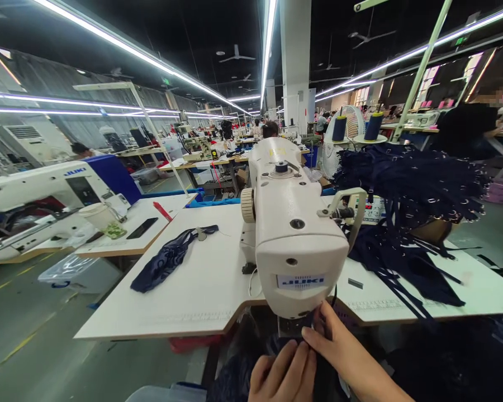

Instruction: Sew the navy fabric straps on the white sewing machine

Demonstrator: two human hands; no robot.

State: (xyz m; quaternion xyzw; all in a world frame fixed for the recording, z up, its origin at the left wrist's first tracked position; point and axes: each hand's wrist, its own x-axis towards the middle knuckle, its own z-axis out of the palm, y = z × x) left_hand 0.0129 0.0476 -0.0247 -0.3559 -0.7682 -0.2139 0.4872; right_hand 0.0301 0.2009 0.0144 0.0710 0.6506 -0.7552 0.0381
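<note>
A white Juki sewing machine (291,223) stands on the white table (201,290) in front of me. Both my hands are at its needle end, at the bottom of the picture. My left hand (283,374) is closed on dark navy fabric (243,363) just below the machine head. My right hand (343,349) pinches the same fabric beside the presser foot (291,326), fingers pressed together. The needle itself is hidden by the machine head.
A dark blue lace piece (167,259) lies on the table's left half. A heap of navy straps (406,184) hangs at the right. Two thread cones (356,127) stand behind. Another Juki machine (46,195) and a cup (103,218) are left. Other workers sit far back.
</note>
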